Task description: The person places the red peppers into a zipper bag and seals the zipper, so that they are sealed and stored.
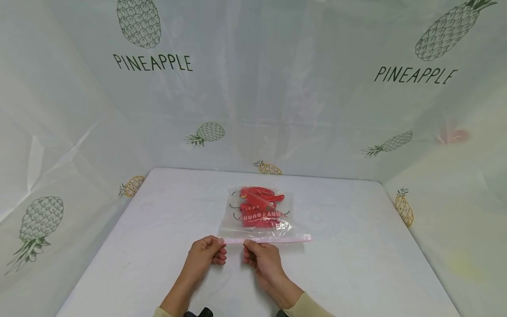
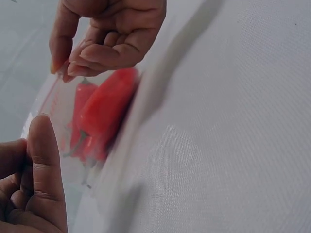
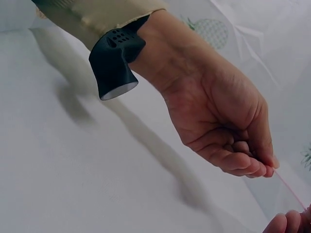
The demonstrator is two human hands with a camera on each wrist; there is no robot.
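A clear zip-lock bag lies on the white table with several red peppers inside, their thin green stems showing. White lettering is printed across it, and a pink zip strip runs along its near edge. My left hand pinches the strip near its left end between thumb and forefinger. A short way to the right, my right hand pinches the same strip. In the left wrist view, the peppers show behind the strip, between the left thumb and the right hand.
The white table extends around the bag on all sides. Sheets printed with pineapples stand behind it and along both sides. A dark wrist camera is strapped to the left wrist.
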